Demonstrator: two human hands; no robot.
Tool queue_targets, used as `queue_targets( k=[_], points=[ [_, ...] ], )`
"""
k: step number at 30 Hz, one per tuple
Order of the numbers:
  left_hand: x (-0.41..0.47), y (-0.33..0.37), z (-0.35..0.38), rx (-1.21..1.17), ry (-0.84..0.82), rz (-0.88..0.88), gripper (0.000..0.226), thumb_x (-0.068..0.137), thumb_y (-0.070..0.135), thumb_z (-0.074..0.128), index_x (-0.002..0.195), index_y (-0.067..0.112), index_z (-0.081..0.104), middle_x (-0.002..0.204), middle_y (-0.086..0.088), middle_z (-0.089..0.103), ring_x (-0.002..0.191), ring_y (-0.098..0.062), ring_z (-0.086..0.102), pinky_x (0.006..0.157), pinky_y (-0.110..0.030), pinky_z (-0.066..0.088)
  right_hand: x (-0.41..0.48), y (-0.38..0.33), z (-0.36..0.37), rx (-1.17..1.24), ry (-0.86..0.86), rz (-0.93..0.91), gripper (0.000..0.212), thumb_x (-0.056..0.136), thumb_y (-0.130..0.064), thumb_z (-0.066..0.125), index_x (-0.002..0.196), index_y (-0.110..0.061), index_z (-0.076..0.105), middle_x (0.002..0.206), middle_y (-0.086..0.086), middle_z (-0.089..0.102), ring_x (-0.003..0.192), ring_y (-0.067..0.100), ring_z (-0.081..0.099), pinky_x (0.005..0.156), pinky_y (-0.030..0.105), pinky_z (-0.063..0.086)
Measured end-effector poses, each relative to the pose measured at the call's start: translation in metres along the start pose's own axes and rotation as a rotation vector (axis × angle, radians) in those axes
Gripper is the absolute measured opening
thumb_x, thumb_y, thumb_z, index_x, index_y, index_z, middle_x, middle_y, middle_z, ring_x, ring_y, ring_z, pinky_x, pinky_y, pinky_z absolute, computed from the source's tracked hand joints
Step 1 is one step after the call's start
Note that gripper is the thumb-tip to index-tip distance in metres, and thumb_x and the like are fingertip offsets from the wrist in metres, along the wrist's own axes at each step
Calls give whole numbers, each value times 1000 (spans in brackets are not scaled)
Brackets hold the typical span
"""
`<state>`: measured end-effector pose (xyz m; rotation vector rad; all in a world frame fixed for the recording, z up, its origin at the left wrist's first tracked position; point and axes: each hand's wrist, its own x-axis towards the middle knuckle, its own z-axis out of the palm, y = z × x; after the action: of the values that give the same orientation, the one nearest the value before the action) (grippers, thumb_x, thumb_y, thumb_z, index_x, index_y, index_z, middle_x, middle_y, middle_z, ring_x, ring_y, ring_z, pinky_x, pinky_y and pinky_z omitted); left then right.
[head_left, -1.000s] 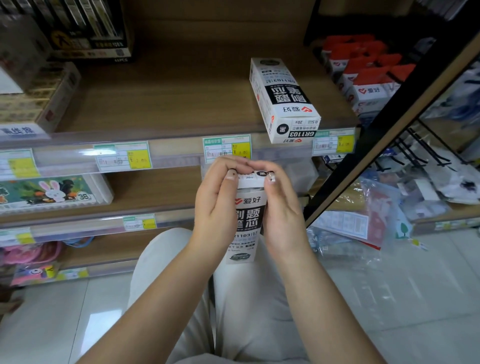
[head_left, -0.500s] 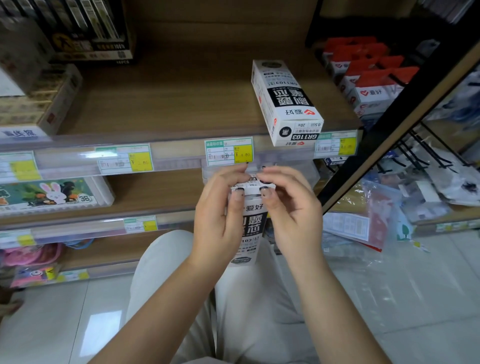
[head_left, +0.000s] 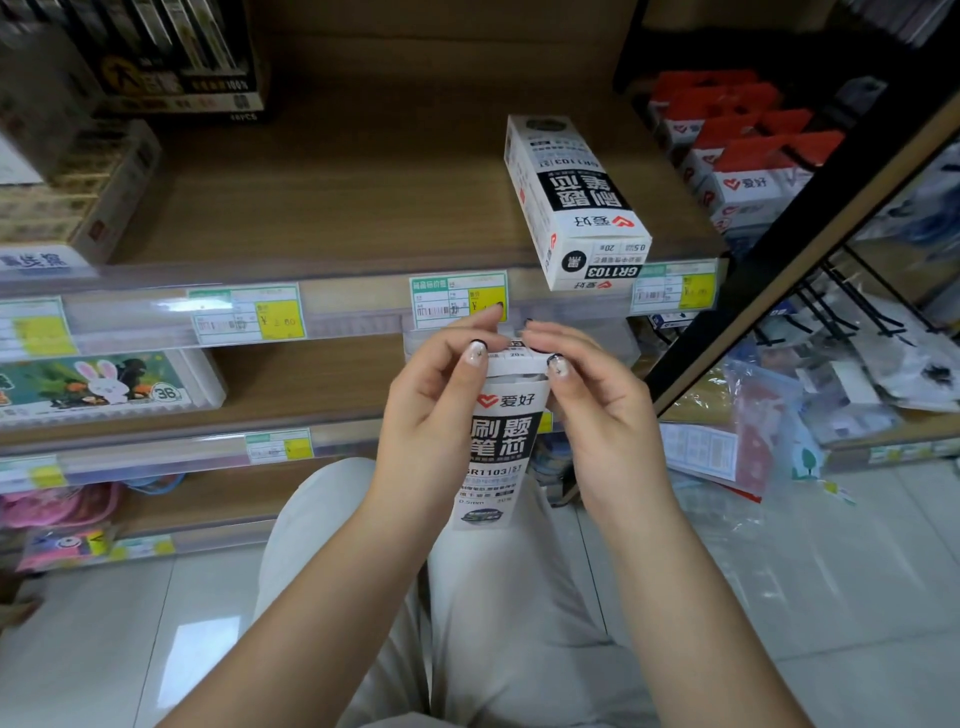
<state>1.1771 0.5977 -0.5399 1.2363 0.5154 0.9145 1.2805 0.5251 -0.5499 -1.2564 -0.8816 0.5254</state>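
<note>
I hold a white and black refill box (head_left: 501, 441) upright in front of me, above my lap. My left hand (head_left: 431, 415) grips its left side with fingers curled round it. My right hand (head_left: 597, 415) holds the right side, and both thumbs and fingertips pinch the flap at the box's top end. A second, identical box (head_left: 576, 202) lies on the upper wooden shelf (head_left: 337, 197), its near end overhanging the shelf edge, above and to the right of my hands.
Price tags (head_left: 457, 299) line the shelf rail. Red and white boxes (head_left: 743, 156) stand at the right of the shelf, dark pen packs (head_left: 176, 57) at the back left. A rabbit-print box (head_left: 104, 384) lies on the lower shelf. Plastic bags (head_left: 753, 436) lie at the right. Tiled floor below.
My fingers have shifted at the top of the box, from pressing on it to pinching its flap, which now stands partly raised. The box stays in the same place.
</note>
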Motion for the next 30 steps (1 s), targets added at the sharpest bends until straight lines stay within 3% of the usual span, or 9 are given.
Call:
queue_targets(
  k=[2,5,12,18,21,24,28,30],
  points=[
    [-1,1,0,1,7,-4,17,81,34,53,80,29,70,117,11,66,121,-14,54,106,-49,38,0,3,0,45,3,20,19,86,-37,59,98,-34,72,116,-9,64,119,21,55,102,53,42],
    [-1,2,0,-26,4,-18,17,81,33,53,80,27,70,119,6,65,122,-16,54,106,-49,38,-1,3,1,84,9,48,27,80,-52,62,96,-33,73,117,-7,64,121,25,54,103,59,38],
    [0,5,-1,-85,4,-61,16,81,30,56,75,26,70,117,5,67,119,-16,56,102,-41,41,-3,5,6,128,24,70,30,77,-55,64,95,-33,74,118,-7,64,122,21,54,106,58,35],
    [-1,5,-1,-115,-3,-77,16,77,35,56,72,26,69,112,5,67,117,-17,57,102,-42,42,-3,7,5,136,23,79,30,77,-55,64,95,-33,74,116,-8,66,122,14,53,108,54,35],
    [-2,4,-2,-86,-26,-60,14,77,34,56,72,27,67,113,5,66,116,-18,57,101,-39,43,-3,10,2,107,9,63,23,80,-49,64,95,-35,73,115,-7,66,120,13,55,105,45,41],
    [-4,3,-5,-34,-59,-40,7,76,32,58,74,28,64,113,5,65,112,-14,57,92,-29,47,-2,7,-2,58,-10,36,18,85,-29,58,93,-34,74,110,-6,66,113,5,58,94,20,43],
    [-5,-1,-9,-12,-112,-17,10,77,26,59,79,33,66,113,3,64,117,-18,55,100,-37,42,2,5,-7,-33,-69,21,22,85,-23,54,99,-18,71,109,-4,63,109,2,58,92,15,41],
    [-4,0,-10,14,-113,-1,11,78,26,58,80,34,66,113,0,63,114,-18,56,96,-34,44,3,4,-8,-78,-86,7,25,86,-23,53,108,-21,64,109,-4,62,108,2,58,92,15,41]
  ],
)
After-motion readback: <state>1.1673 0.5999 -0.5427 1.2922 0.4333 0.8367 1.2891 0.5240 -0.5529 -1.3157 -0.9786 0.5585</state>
